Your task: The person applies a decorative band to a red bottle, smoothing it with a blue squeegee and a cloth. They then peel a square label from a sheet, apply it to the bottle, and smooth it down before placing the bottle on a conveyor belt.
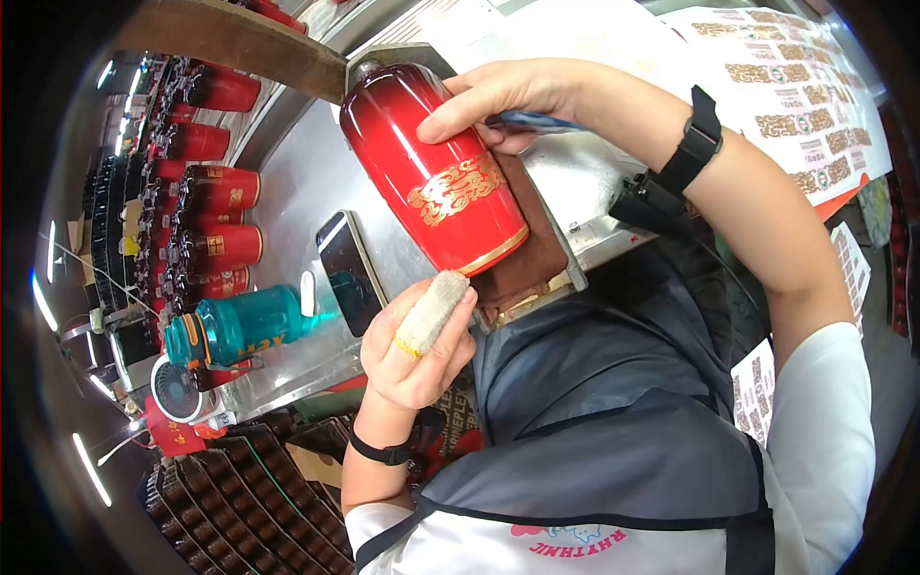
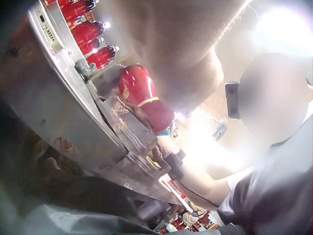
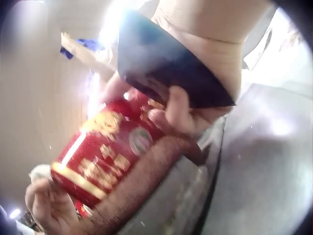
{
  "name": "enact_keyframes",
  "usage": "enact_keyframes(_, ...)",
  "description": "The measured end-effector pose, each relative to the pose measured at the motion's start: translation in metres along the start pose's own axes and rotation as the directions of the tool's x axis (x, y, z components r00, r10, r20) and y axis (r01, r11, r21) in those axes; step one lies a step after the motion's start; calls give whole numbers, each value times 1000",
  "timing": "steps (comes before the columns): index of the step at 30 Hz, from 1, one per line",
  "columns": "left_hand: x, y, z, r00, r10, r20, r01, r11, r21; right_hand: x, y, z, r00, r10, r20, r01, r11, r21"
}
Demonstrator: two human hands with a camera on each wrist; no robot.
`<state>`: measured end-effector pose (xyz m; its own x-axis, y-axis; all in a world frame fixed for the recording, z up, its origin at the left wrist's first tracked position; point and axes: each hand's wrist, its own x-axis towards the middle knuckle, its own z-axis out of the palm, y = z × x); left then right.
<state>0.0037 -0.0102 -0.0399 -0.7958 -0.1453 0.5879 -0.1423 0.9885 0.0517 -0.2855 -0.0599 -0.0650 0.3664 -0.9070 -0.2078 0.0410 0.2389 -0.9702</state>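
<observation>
A glossy red bottle [image 1: 441, 163] with a gold pattern and gold base band lies tilted over a brown padded cradle [image 1: 537, 240]. My right hand [image 1: 522, 96] grips it near the shoulder, thumb on top. Tucked in the same hand is a thin, flat dark blue sheet [image 3: 166, 63], its pointed corner sticking out in the right wrist view. At the bottle's base is my left hand [image 1: 412, 359], fingers curled, nothing visible in its grasp. Its index finger wears a white cloth finger cover [image 1: 441, 307] with a yellow hem, the tip right at the base rim. Gold characters [image 3: 105, 164] show on the bottle's other side.
A smartphone [image 1: 350, 273] and a teal water bottle [image 1: 254, 321] lie left of the cradle. Several more red bottles [image 1: 220, 192] stand in rows beyond. Printed decal sheets [image 1: 786, 86] spread at the right, and a wooden bar [image 1: 240, 43] crosses the upper left.
</observation>
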Motion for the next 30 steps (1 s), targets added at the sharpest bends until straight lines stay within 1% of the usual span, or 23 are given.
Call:
enact_keyframes(2, 0, 0, -1, 1000, -6, 6, 6, 1000, 1, 5, 1, 4, 999, -11, 41, 9, 999, 41)
enact_keyframes(4, 2, 0, -2, 1000, -8, 15, 8, 1000, 2, -1, -16, 23, 985, -100, -138, 86, 991, -106)
enact_keyframes(5, 4, 0, -2, 1000, -1, 22, 1, 1000, 3, -8, -32, 28, 977, -44, -207, -34, 932, -362)
enact_keyframes(6, 5, 0, -2, 1000, 8, 29, -8, 1000, 3, -16, -53, 38, 958, -10, -288, -166, 797, -580)
enact_keyframes(7, 6, 0, -2, 999, 11, 31, -11, 1000, 2, -16, -61, 51, 934, -35, -356, -260, 618, -742)
enact_keyframes(8, 7, -1, -2, 999, 15, 34, -15, 1000, -2, -14, -55, 44, 933, -38, -359, -260, 619, -741)
enact_keyframes(9, 7, -1, -2, 999, 17, 34, -17, 1000, -4, -9, -44, 30, 964, -27, -266, -150, 770, -621)
enact_keyframes(10, 7, -1, -1, 999, 18, 32, -18, 1000, -3, -5, -33, 16, 985, -35, -170, -48, 885, -463)
enact_keyframes(11, 5, -1, 0, 1000, 20, 24, -20, 1000, 11, -7, -23, 6, 993, -59, -105, 33, 972, -234)
enact_keyframes(12, 4, 0, 0, 1000, 21, 17, -21, 999, 24, -9, -21, -4, 994, 30, -105, -51, 978, -202)
enact_keyframes(15, 4, 2, -2, 1000, 10, 27, -11, 1000, 23, -1, -1, -2, 999, 34, 4, -34, 999, 40)
enact_keyframes(16, 5, 2, -2, 1000, 7, 27, -8, 1000, 25, -5, -10, 5, 999, 34, 7, -35, 999, 39)
enact_keyframes(18, 6, 2, -3, 999, 24, 39, -25, 999, 26, -15, -26, 21, 997, -3, -79, 4, 1000, 15)
enact_keyframes(19, 7, 1, -3, 999, 24, 37, -25, 999, 26, -6, -29, 28, 989, -34, -141, 18, 993, -117)
enact_keyframes(20, 8, 2, -3, 999, 25, 46, -26, 999, 28, -12, -36, 30, 960, -62, -274, -82, 871, -485)
enact_keyframes(22, 10, 2, -3, 998, 42, 48, -44, 999, 25, -20, -59, 47, 934, -60, -352, -223, 672, -706)
enact_keyframes(23, 9, 3, -3, 998, 25, 50, -25, 1000, 9, -19, -54, 34, 964, -54, -260, -137, 739, -660)
enact_keyframes(24, 8, 4, -3, 999, 4, 53, -3, 1000, -6, -13, -43, 19, 971, -97, -219, -47, 819, -573)
enact_keyframes(25, 7, 3, -2, 999, 4, 46, -3, 1000, -7, -9, -35, 5, 984, -1, -179, -72, 913, -402)
enact_keyframes(26, 8, 3, -2, 999, 9, 36, -9, 1000, -8, -7, -29, -6, 989, 86, -120, -111, 969, -219)
enact_keyframes(27, 9, 3, -2, 999, 19, 28, -20, 1000, 12, -6, -20, -13, 994, 111, -15, -111, 993, -49)
enact_keyframes(28, 13, 6, -1, 999, 32, 15, -33, 999, 27, -8, -15, -16, 995, 46, 87, -50, 998, 48)
enact_keyframes(30, 18, 13, -7, 997, 18, 74, -20, 999, 25, -4, -6, -8, 997, 74, 35, -80, 976, 201)
